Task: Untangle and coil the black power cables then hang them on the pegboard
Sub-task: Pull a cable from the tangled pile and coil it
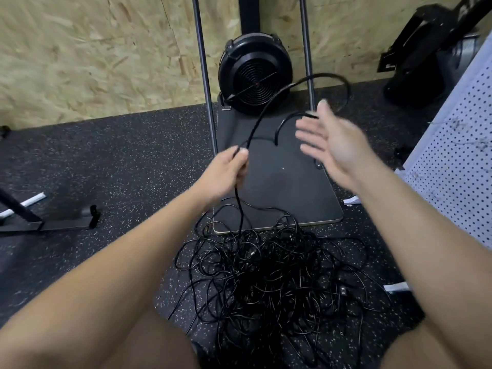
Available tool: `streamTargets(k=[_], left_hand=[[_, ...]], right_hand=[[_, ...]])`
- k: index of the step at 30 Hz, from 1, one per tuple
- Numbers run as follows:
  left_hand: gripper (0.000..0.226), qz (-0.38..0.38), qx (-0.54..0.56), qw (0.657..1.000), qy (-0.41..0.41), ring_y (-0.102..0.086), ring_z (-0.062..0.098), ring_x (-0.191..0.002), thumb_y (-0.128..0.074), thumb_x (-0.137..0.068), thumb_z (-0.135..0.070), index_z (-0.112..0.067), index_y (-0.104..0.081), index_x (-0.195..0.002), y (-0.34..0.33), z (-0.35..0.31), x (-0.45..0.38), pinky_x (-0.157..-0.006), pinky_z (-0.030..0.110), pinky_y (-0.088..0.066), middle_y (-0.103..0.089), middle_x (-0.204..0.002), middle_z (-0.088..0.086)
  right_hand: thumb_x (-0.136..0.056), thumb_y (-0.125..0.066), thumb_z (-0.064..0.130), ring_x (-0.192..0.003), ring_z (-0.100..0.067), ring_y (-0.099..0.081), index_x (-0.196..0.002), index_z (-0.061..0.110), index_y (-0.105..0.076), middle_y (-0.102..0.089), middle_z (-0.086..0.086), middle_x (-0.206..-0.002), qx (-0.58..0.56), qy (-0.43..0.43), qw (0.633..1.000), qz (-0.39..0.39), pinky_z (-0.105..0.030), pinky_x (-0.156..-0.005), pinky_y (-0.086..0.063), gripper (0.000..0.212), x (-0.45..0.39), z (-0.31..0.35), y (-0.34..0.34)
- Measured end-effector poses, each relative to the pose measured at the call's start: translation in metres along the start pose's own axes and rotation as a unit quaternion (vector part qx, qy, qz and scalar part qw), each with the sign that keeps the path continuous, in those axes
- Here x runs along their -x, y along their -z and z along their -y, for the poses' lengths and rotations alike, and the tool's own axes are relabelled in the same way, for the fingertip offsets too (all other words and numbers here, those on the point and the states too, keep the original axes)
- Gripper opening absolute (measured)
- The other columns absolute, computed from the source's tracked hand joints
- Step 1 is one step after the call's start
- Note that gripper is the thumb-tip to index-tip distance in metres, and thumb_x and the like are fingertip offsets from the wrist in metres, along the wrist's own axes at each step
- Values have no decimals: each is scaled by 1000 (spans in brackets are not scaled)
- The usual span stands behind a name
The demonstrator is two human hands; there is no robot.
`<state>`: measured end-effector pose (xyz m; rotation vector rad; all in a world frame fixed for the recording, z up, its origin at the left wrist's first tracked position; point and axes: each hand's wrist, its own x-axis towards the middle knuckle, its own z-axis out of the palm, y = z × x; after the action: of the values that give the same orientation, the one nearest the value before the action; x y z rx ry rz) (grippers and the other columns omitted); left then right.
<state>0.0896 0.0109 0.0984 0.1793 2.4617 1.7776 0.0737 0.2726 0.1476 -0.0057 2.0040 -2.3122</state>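
Meanwhile, untangling one black cable from the heap.
Pinched in the left hand to lift a loop clear of the tangled pile on the near floor; right hand spread wide, holding nothing, beside the loop. One pile, strands uncountable. One white pegboard at far right, nothing hung.

Cable tangle covers the near floor; black base plate beyond lies bare.
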Motion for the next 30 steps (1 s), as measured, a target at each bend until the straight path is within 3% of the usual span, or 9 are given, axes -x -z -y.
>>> streamTargets(k=[3, 10, 12, 14, 16, 20, 22, 24, 30], left_hand=[[30, -41, 32, 998, 22, -28, 16, -60, -44, -117, -27, -21, -45, -87, 5, -33, -30, -57, 32, -23, -34, -69, -4], [27, -44, -15, 998, 45, -26, 14, -48, -46, -110, -22, -22, -40, -84, 5, -83, -61, -50, 27, -19, -33, -61, -6], [29, -49, -22, 997, 52, -26, 14, -48, -46, -111, -22, -22, -40, -83, 7, -82, -63, -48, 25, -21, -33, -61, -5], [30, -54, -14, 997, 59, -26, 13, -47, -46, -112, -21, -22, -40, -82, 7, -80, -64, -46, 23, -22, -32, -61, -6], [28, -56, -7, 996, 64, -24, 13, -46, -45, -110, -17, -22, -40, -83, 9, -81, -64, -45, 22, -20, -31, -60, -5], [31, -84, -15, 995, 58, -30, 17, -46, -45, -112, -17, -19, -42, -81, 14, -87, -65, -45, 25, -26, -37, -63, 1], [31, -105, -62, 992, 27, -52, 23, -44, -45, -115, -23, -12, -49, -86, 22, -88, -63, -47, 30, -44, -55, -63, 6], [34, -110, -126, 986, 6, -75, 32, -58, -43, -117, -32, -6, -53, -99, 33, -83, -56, -57, 38, -61, -75, -71, 13], [42, -78, 5, 995, 65, -82, 41, -95, -42, -120, -34, 6, -57, -123, 42, -47, -7, -77, 51, -69, -80, -110, 25]], right_hand=[[-90, -42, 93, -136, -19, -67, -158, 10, -55, -69, -4, -150, 25, -94, 991, 93, -55, -125, -44, 108, 11, -51, -11], [-66, -62, 106, -146, -19, -60, -165, 23, -47, -66, 2, -155, -18, -154, 961, 230, -48, -122, -44, 130, 25, -102, -47], [-71, -76, 93, -141, -18, -64, -160, 23, -53, -68, 1, -151, 9, -156, 953, 260, -48, -120, -49, 116, 29, -107, -51], [-87, -85, 63, -137, -14, -66, -151, 25, -63, -72, 4, -146, 63, -144, 946, 284, -50, -120, -51, 78, 31, -113, -53], [-101, -79, 38, -135, -8, -66, -144, 32, -69, -72, 11, -143, 128, -121, 940, 291, -49, -122, -50, 44, 33, -122, -55], [-107, -70, 35, -108, -9, -74, -120, 32, -79, -80, 13, -118, 251, -66, 925, 277, -44, -114, -54, 16, 39, -133, -59], [-108, -67, 32, -85, -14, -73, -100, 21, -81, -80, 2, -92, 284, -43, 923, 256, -51, -103, -61, 20, 38, -126, -62], [-106, -63, 28, -80, -19, -79, -89, 16, -79, -79, -7, -83, 295, -21, 927, 232, -57, -100, -62, 27, 39, -112, -63], [-106, -58, 20, -74, -19, -72, -88, 10, -78, -75, -13, -79, 196, 51, 972, 115, -49, -91, -61, 29, 26, -72, -59]])
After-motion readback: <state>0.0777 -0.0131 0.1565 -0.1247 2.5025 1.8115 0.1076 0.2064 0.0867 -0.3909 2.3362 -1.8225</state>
